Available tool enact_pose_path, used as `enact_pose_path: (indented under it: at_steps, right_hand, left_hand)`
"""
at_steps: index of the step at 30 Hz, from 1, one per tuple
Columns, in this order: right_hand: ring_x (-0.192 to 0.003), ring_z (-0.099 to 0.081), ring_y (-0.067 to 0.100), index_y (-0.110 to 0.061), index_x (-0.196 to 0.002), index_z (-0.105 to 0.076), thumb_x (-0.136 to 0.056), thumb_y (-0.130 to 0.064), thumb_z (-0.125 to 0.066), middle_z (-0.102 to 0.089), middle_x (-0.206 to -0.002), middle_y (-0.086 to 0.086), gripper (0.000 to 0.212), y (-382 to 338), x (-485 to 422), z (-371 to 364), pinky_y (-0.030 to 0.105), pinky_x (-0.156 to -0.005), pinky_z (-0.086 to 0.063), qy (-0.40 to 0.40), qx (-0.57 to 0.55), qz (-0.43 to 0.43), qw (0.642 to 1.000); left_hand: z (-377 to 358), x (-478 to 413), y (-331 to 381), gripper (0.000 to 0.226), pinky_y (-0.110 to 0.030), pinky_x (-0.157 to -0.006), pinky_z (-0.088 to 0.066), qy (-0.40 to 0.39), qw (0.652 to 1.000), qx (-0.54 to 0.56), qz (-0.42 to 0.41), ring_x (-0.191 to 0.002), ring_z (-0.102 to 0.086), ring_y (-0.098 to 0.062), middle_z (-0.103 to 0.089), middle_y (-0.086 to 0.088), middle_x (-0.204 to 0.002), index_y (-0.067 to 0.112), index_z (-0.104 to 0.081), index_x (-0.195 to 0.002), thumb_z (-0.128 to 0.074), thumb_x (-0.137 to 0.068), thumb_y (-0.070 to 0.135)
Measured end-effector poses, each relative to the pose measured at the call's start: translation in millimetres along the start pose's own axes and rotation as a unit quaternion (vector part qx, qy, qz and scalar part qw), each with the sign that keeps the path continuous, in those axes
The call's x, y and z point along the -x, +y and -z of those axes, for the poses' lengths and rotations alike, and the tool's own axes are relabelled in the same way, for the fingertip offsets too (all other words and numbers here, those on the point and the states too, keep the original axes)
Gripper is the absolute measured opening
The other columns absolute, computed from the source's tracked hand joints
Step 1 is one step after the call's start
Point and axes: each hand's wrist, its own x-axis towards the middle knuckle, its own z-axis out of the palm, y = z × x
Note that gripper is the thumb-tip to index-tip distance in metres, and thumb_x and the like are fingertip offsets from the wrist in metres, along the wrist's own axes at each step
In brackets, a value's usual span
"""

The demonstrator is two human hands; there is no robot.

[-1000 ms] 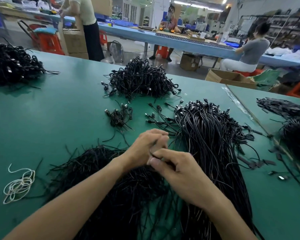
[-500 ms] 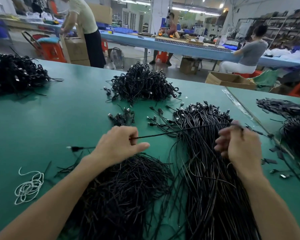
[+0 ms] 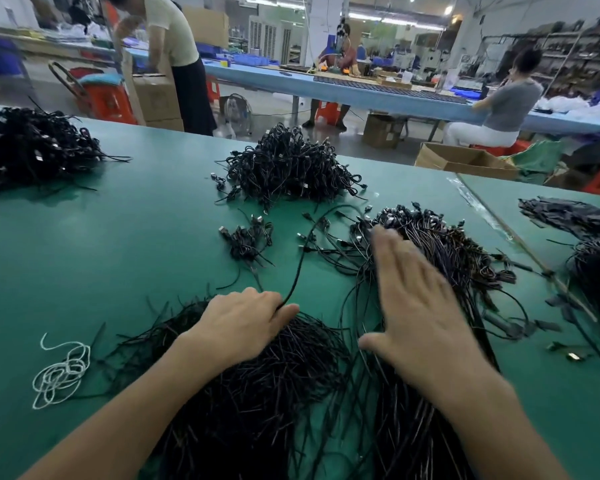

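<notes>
- Head view is looking down across a green table mat [image 3: 118,237] that is filling most of the foreground.
- My left hand [image 3: 243,323] is pinching one black cable [image 3: 299,266] between thumb and fingers. The cable is arcing up and away from my grip over bare green, toward the middle of the mat.
- My right hand [image 3: 420,306] is spreading flat, fingers straight and grasping nothing, over the long cable bundle [image 3: 465,258]. It is blurred, so I cannot tell whether it is touching the bundle.
- A pile of short black ties [image 3: 257,393] is lying under my left wrist, just beside the bundle.
- Farther out, a small cluster [image 3: 248,240] and a big tangled heap [image 3: 288,168] are sitting mid-table, and another heap [image 3: 32,147] is sitting far left.
- A loose white string [image 3: 63,372] is lying near my left forearm.
- A second green table [image 3: 506,188] is butting against the right edge, carrying more dark cables.
- Beyond the tables, a long blue bench [image 3: 361,93] is crossing the workshop, and a seated person [image 3: 510,102] is working at it.
- A standing person [image 3: 177,46] is bending over a cardboard box [image 3: 156,98] beside an orange stool [image 3: 108,102].
- An open carton [image 3: 465,161] is sitting on the floor.
</notes>
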Motion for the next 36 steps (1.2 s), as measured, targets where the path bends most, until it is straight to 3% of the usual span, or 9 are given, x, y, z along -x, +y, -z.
enact_pose_path:
  at_steps: [8,12,15,18,22,24,28,30,36]
  right_hand:
    - [-0.145,-0.03,0.028,-0.013,-0.153,-0.028,-0.057,-0.015,-0.092,-0.036,-0.154,0.011,0.115,-55,21,-38,0.041,-0.122,-0.02,0.123,-0.023,0.169,0.978]
    - [-0.151,-0.018,0.019,-0.017,-0.158,-0.017,-0.093,-0.025,-0.062,-0.036,-0.157,0.001,0.08,-49,10,-50,0.036,-0.124,-0.001,0.022,-0.032,0.174,0.984]
    - [-0.131,-0.047,0.01,-0.028,-0.149,-0.03,-0.104,-0.041,-0.036,-0.058,-0.132,-0.008,0.048,-35,1,-55,0.032,-0.125,-0.006,-0.003,-0.112,0.129,0.985]
    - [-0.093,-0.059,0.012,-0.028,-0.104,-0.061,-0.102,-0.05,-0.036,-0.064,-0.096,-0.011,0.034,-18,-3,-58,0.032,-0.097,-0.044,0.004,-0.186,0.087,0.979]
    - [-0.076,-0.058,0.006,-0.022,-0.086,-0.068,-0.095,-0.042,-0.055,-0.063,-0.079,-0.011,0.025,-2,-12,-56,0.023,-0.069,-0.048,0.098,-0.374,0.017,0.922]
    - [-0.067,-0.057,0.003,-0.024,-0.085,-0.07,-0.089,-0.047,-0.055,-0.063,-0.071,-0.017,0.028,-2,-16,-53,0.013,-0.06,-0.042,0.133,-0.44,-0.014,0.888]
    - [-0.045,-0.043,0.001,-0.022,-0.081,-0.07,-0.089,-0.047,-0.055,-0.053,-0.052,-0.02,0.031,-9,-12,-56,0.01,-0.046,-0.03,0.097,-0.475,-0.014,0.875]
    - [-0.041,-0.04,0.002,-0.02,-0.08,-0.071,-0.09,-0.048,-0.054,-0.051,-0.048,-0.019,0.034,-11,-8,-61,0.011,-0.043,-0.027,0.082,-0.467,-0.016,0.88]
    - [-0.047,-0.039,0.009,-0.028,-0.084,-0.07,-0.1,-0.036,-0.056,-0.055,-0.057,-0.01,0.023,-20,11,-58,0.025,-0.045,-0.035,-0.057,-0.416,0.066,0.905]
  left_hand:
    - [-5,8,2,0.041,-0.033,-0.059,-0.041,0.017,0.994,-0.109,-0.015,-0.06,-0.051,-0.02,-0.049,0.004,-0.072,0.02,-0.052,-0.098,-0.02,-0.103,0.046]
    - [0,9,9,0.026,-0.034,-0.052,-0.041,0.117,0.981,-0.032,-0.153,-0.056,-0.059,-0.027,-0.061,0.0,-0.068,0.021,-0.057,-0.098,-0.036,-0.098,0.037]
    - [1,9,8,0.031,-0.036,-0.057,-0.041,0.121,0.98,0.061,-0.142,-0.063,-0.057,-0.025,-0.06,0.004,-0.068,0.025,-0.051,-0.079,-0.038,-0.091,0.051]
    - [-2,8,3,0.042,-0.03,-0.053,-0.036,0.139,0.969,0.18,-0.092,-0.052,-0.045,-0.011,-0.049,0.009,-0.053,0.029,-0.04,-0.063,-0.061,-0.089,0.054]
    - [8,13,-2,0.056,-0.024,-0.052,-0.031,0.029,0.934,0.347,-0.08,-0.047,-0.033,-0.006,-0.041,0.013,-0.05,0.023,-0.049,-0.062,-0.053,-0.082,0.076]
    - [15,20,2,0.069,-0.024,-0.051,-0.03,-0.125,0.869,0.474,-0.07,-0.047,-0.03,-0.01,-0.034,0.012,-0.051,0.022,-0.054,-0.062,-0.036,-0.083,0.085]
    - [29,31,7,0.062,-0.021,-0.042,-0.021,-0.311,0.647,0.688,-0.111,-0.042,-0.019,-0.01,-0.025,0.01,-0.047,0.017,-0.059,-0.068,-0.041,-0.094,0.07]
    - [35,32,11,0.051,-0.018,-0.039,-0.021,-0.284,0.554,0.773,-0.118,-0.04,-0.021,-0.007,-0.024,0.01,-0.047,0.016,-0.062,-0.072,-0.049,-0.097,0.058]
    - [32,24,30,0.054,-0.017,-0.032,-0.02,-0.03,0.401,0.916,0.013,-0.041,-0.012,-0.007,-0.026,0.009,-0.045,0.014,-0.07,-0.068,-0.037,-0.101,0.041]
